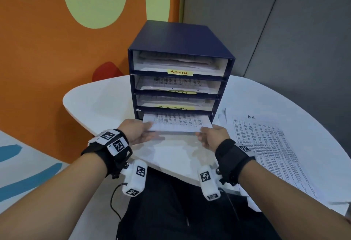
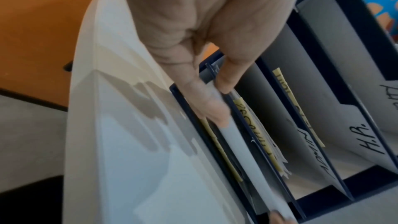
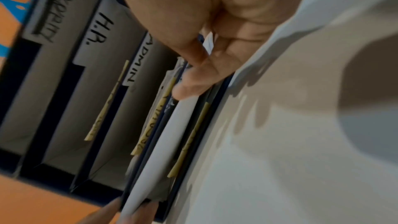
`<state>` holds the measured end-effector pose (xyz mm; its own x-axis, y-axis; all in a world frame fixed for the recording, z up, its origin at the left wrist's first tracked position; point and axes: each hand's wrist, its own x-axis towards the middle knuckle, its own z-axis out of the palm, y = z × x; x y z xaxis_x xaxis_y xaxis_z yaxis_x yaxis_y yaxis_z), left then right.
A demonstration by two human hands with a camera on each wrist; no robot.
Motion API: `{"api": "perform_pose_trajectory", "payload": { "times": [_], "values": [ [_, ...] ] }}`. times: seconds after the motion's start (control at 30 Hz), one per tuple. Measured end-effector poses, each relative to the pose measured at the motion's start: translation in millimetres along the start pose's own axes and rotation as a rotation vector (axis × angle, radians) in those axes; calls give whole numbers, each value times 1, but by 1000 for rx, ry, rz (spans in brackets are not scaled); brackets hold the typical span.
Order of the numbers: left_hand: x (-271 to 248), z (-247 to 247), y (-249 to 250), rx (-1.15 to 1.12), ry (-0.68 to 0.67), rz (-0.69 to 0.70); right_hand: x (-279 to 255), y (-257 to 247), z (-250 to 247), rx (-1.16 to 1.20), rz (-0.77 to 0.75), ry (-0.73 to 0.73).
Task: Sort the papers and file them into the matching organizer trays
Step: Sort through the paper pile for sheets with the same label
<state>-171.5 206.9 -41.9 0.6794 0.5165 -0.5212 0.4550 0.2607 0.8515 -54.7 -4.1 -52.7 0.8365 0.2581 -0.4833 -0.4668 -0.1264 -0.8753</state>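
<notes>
Black-strapped left hand first: pinches the near left corner of a white printed sheet of paper, thumb on top, fingers beneath. Holds it level, far part inside the bottom tray of the dark blue four-tier organizer box, near part out over the white rounded worktop. Filing of this sheet judged roughly half done: needs a push inward, then a release. Above it, three trays already loaded with printed papers, so a good share of the sorting looks finished.

Then right hand: mirrors the left, gripping the near right corner of the same sheet.

Further right, on the worktop beside the organizer: loose pile of printed pages, top one hand-marked "H.R.". Not yet sorted, by the look of it. Count impossible to tell, with the pile cut off at the frame edge.

Hard to make out: only the yellow "ADMIN" label on the top tray legible from the head view. Two yellow labels below it partly covered by paper edges. Bottom tray's label hidden under the held sheet from above, edge-on and blurred from the wrists. Cannot tell, therefore, whether sheet and tray match.
</notes>
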Motion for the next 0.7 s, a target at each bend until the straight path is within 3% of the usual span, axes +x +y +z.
{"api": "perform_pose_trajectory", "payload": {
  "times": [0.13, 0.23, 0.3, 0.4, 0.47, 0.53, 0.6, 0.7],
  "values": [
    [4, 0, 1, -118, 53, 1, 19, -1, 23, 261, 73, 33],
    [5, -5, -2, -89, 62, -2, 39, -4, 38, 272, 46, 34],
    [6, -7, -4, -84, 56, 4, 47, -13, 44, 203, 124, 121],
    [7, -7, -5, -73, 46, 15, 36, -13, 55, -339, -148, 304],
    [7, -6, -5, -51, 27, 25, 43, -10, 53, -192, -161, 217],
    [5, -4, -6, -34, 5, 37, 52, -6, 52, 173, -78, 66],
    [4, -2, -5, -22, -9, 49, 52, 2, 49, 397, -95, 77],
    [1, 1, -7, 14, -20, 70, 49, 0, 43, 350, -94, 54]
  ]
}}
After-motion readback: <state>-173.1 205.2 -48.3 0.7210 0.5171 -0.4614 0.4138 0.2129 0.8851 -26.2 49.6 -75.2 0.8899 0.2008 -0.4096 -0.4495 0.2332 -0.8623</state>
